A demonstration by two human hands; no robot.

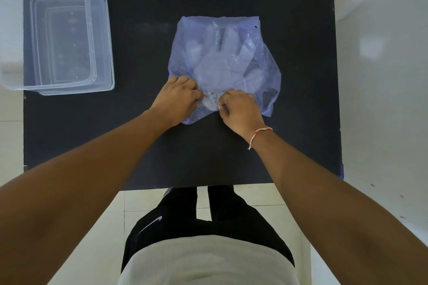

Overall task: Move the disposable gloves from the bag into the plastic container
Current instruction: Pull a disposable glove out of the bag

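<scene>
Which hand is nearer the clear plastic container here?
Left. The left hand grips the bag's near edge, on the side facing the plastic container; the right hand grips the same edge farther away.

Table (301, 76): rectangular, covered with a matte black top, seen from above. Floor (382, 122): laid in pale tiles, with thin grout lines seen at the left and beneath the near edge. A soft bright patch of light (370, 47) is cast at right.
</scene>
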